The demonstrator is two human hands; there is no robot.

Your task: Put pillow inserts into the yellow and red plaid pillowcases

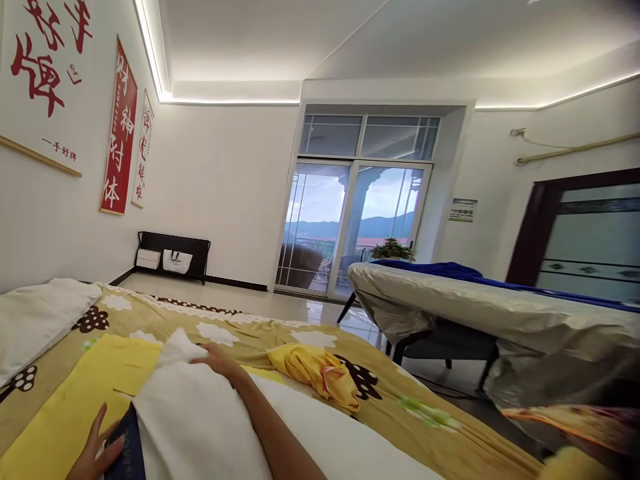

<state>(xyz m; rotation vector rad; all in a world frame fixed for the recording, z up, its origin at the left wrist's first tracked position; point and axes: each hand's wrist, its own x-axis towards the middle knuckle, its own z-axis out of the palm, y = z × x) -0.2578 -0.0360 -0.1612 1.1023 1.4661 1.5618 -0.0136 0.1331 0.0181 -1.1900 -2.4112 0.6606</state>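
Observation:
A plump white pillow [200, 413] with a navy blue band [129, 443] bearing light lettering lies in front of me on the bed. At the band, my left hand [97, 450] has its thumb over the navy edge, one finger stretched upward over the yellow cloth and the others partly hidden behind the edge. My right hand [217, 362] reaches across the pillow and is closed on its raised far corner; the fingertips are partly hidden in the white fabric. A flat yellow cloth [55, 420] is spread beneath and to the left. A crumpled yellow cloth [320, 373] lies to the right.
The bed has a tan patterned sheet [410, 427]. Another white pillow [40, 320] lies at far left. A covered table [475, 293] and a dark chair [445, 343] stand at right. A black rack [200, 257] is by the wall, beyond it glass doors [320, 233].

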